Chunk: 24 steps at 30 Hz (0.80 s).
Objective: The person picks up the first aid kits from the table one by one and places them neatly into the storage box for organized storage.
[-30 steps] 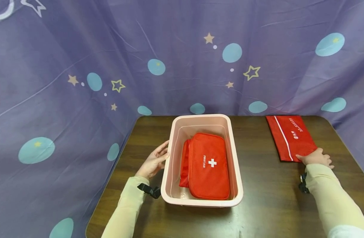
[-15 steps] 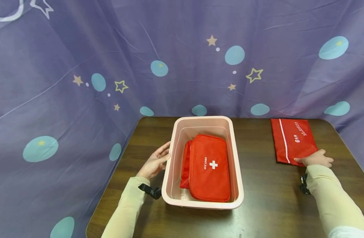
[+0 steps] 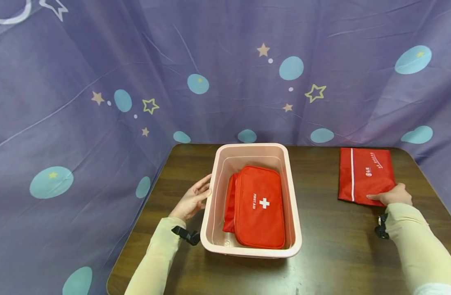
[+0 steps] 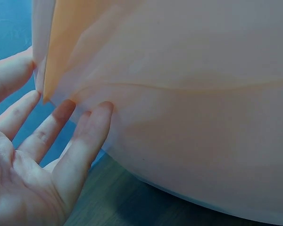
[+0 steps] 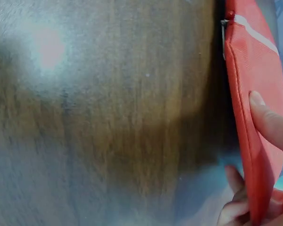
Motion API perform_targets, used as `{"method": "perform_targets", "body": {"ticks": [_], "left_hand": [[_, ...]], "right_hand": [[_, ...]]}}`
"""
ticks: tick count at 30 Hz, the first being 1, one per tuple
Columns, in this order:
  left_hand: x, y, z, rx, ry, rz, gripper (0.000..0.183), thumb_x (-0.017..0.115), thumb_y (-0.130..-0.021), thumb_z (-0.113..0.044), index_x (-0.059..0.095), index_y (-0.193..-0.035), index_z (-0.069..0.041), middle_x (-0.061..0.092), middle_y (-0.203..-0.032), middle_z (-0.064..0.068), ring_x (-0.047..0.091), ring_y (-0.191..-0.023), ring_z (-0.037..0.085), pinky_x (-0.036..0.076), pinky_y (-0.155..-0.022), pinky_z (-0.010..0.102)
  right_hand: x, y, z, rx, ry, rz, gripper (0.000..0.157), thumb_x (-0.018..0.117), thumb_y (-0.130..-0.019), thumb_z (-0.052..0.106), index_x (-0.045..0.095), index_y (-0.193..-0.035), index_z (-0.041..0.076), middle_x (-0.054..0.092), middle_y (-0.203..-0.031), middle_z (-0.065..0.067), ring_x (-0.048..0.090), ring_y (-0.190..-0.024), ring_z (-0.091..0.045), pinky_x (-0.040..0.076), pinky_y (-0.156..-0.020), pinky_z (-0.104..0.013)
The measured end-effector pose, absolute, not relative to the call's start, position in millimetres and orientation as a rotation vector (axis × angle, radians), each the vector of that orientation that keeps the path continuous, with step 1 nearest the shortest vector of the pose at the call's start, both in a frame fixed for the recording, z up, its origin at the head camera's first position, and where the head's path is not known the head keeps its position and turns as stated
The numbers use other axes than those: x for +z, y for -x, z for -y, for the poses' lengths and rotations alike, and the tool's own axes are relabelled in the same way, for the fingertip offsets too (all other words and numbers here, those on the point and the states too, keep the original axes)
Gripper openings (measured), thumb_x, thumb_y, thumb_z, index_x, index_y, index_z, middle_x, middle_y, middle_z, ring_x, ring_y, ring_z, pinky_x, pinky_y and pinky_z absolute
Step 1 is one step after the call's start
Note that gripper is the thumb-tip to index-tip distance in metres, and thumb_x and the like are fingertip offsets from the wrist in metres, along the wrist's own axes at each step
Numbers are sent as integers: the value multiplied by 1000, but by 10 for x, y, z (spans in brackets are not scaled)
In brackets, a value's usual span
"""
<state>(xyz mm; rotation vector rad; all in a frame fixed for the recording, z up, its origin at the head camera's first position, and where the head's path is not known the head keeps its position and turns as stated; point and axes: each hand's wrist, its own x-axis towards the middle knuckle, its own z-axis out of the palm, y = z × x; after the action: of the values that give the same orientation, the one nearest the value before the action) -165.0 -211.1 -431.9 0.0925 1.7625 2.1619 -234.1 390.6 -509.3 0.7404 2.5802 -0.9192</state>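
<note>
My left hand rests against the outer left side of a pink plastic bin. In the left wrist view its fingers are mostly straight and touch the bin's wall. At the right, my right hand pinches the near right corner of a flat red zip pouch with a white stripe and white lettering. The right wrist view has the thumb on top of the pouch and fingertips curled below its edge. A red first-aid bag with a white cross lies inside the bin.
Another red fabric item lies in the bin, partly under the first-aid bag. Both the bin and the pouch are on a dark wooden table. A purple patterned curtain hangs behind and to the left of the table.
The pouch has turned clockwise, from slanting to nearly straight, with my right hand at its near corner. My left hand and the bin have stayed in place. The head view has shifted slightly.
</note>
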Motion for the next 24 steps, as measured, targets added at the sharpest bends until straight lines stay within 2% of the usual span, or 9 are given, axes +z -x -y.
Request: {"method": "perform_targets", "body": {"ticks": [6,18,20,22,24], "left_hand": [[-4307,1647,2113,2162,-88,-1769,66,53,-96,-7,17,-151,-8,50,-127,1,59,-101,13,53,-75,34],[-4341,1642,2118,2174,-95,-1760,67,53,-95,-8,17,-151,-8,52,-122,-3,58,-101,13,53,-75,34],[-4349,1648,2125,2176,-94,-1764,66,53,-96,-8,17,-151,-8,53,-122,-4,58,-102,13,53,-75,34],[-4356,1656,2128,2176,-89,-1767,65,53,-96,-8,18,-151,-8,53,-123,-4,58,-103,13,53,-76,34],[-4359,1663,2130,2173,-86,-1767,65,52,-96,-7,18,-151,-8,52,-124,-3,58,-103,13,53,-76,34]], "right_hand": [[-5088,2349,-3929,-939,-705,-2653,104,77,-73,36,15,-139,-16,28,-133,-44,32,-119,-57,36,-99,-58],[-5082,2280,-3958,-1049,-602,-2699,94,71,-77,21,13,-141,-16,27,-134,-44,32,-119,-55,32,-101,-58],[-5082,2269,-3969,-1117,-598,-2663,94,71,-77,17,12,-141,-16,26,-134,-44,33,-118,-54,35,-97,-56],[-5091,2263,-3981,-1216,-614,-2597,96,73,-75,12,9,-143,-16,25,-135,-43,38,-112,-51,46,-88,-46],[-5107,2261,-3989,-1382,-650,-2477,100,73,-74,3,4,-145,-12,22,-137,-42,51,-96,-39,53,-75,-35]]}}
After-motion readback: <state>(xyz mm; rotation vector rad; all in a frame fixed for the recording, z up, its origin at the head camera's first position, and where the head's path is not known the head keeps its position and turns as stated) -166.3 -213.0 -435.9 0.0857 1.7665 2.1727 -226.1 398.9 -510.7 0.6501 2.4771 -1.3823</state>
